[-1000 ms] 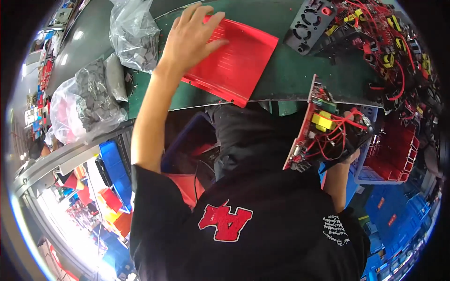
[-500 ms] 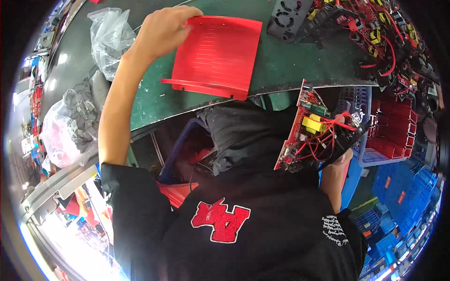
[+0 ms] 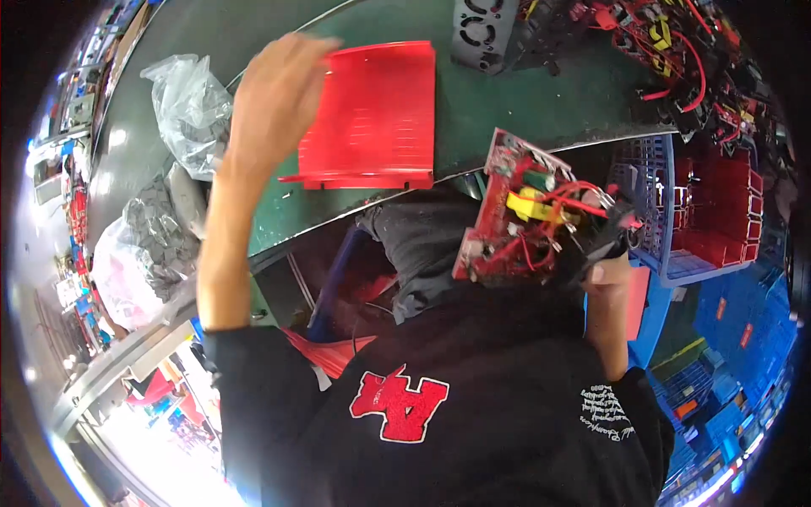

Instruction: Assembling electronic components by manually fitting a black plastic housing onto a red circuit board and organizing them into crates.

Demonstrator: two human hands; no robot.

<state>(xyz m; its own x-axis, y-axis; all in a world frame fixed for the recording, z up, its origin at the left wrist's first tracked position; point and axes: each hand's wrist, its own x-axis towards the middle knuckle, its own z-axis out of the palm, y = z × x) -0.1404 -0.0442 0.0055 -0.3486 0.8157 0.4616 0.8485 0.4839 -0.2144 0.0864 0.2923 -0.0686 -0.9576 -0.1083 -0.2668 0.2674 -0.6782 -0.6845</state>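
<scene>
A bent red sheet-metal panel [image 3: 376, 118] lies on the green tabletop [image 3: 279, 203], its flanged edge toward me. My left hand [image 3: 283, 97] is over the panel's left side, fingers stretched and blurred by motion; it does not appear to grip the panel. Down at my right side, beyond the table's near edge, my right hand [image 3: 610, 272] holds a circuit board [image 3: 528, 215] from below. The board is tilted and carries a yellow transformer, red wires and black parts. Most of my right fingers are hidden behind it.
Clear plastic bags [image 3: 190, 110] sit at the left. A grey fan housing [image 3: 483, 34] stands at the back, beside a heap of wired boards [image 3: 676, 51]. At right, a blue crate [image 3: 667, 245] contains red panels [image 3: 722, 207]; another blue bin [image 3: 334, 279] is below the table.
My left hand has come off the panel's far left corner and moved nearer me. My right hand has shifted the board left, tipping its component side more into view.
</scene>
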